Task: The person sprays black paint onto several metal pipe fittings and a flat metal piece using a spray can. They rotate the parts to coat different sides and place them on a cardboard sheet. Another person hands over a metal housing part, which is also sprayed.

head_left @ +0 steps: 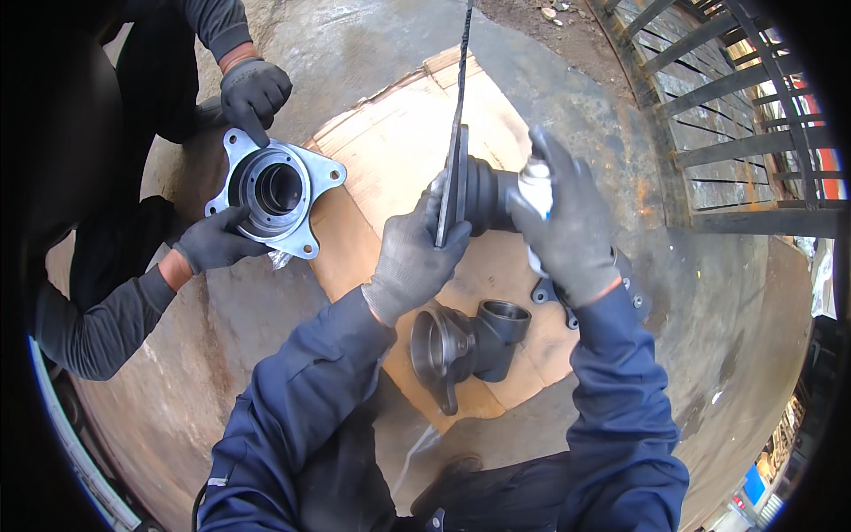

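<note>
My left hand [412, 253], in a grey glove, grips the flange edge of a dark grey flanged metal pipe fitting [480, 193]. A dark twisted rope [462, 80] runs up from the top of that flange. On the fitting's right, my gloved right hand [572, 230] is closed around a white spray can [535, 184], its top close to the fitting. Below my hands, a dark elbow-shaped metal fitting [483, 346] with open round ends lies on a cardboard sheet [399, 133]. Another dark part with bolt holes [542, 291] is partly hidden by my right wrist.
At the left a co-worker's gloved hands [217, 239] hold a shiny metal flange housing [306, 208] with bolt-hole lugs. A metal rack [727, 151] stands at the far right. The cardboard rests on a stained concrete floor [709, 355].
</note>
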Available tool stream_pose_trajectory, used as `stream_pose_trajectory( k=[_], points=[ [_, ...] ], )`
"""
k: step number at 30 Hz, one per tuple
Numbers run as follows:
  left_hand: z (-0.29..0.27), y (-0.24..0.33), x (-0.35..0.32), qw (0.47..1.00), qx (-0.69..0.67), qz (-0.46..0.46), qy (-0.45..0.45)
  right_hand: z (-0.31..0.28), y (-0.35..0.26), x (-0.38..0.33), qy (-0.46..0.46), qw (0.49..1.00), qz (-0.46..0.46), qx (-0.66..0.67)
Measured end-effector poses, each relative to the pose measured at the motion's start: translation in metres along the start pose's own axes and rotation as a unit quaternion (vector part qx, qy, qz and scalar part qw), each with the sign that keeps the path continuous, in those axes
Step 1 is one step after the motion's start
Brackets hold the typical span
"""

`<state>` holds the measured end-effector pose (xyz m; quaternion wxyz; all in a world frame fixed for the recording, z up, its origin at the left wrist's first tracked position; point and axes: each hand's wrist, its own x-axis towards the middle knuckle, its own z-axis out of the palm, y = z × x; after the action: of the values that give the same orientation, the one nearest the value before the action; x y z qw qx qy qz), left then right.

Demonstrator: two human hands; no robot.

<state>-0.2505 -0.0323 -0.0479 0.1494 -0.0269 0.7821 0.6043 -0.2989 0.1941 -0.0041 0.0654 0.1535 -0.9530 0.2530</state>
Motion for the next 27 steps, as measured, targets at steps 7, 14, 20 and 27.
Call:
stream_pose_trajectory(
  k=[7, 14, 20, 27],
  points=[
    [0.003, 0.001, -0.001, 0.999, -0.003, 0.034, 0.029, -0.007, -0.023, -0.041, -0.125, 0.992, 0.001, -0.02],
    [0.002, 0.001, -0.002, 0.999, -0.012, 0.018, 0.024, 0.015, -0.006, 0.02, -0.001, 0.999, 0.042, -0.024],
    [0.001, -0.003, -0.001, 0.999, -0.008, 0.023, 0.038, -0.014, -0.024, -0.06, -0.085, 0.995, -0.007, 0.042],
    [0.005, -0.003, -0.001, 0.999, -0.003, 0.022, 0.038, -0.003, -0.031, -0.059, -0.122, 0.992, 0.027, -0.009]
  ],
)
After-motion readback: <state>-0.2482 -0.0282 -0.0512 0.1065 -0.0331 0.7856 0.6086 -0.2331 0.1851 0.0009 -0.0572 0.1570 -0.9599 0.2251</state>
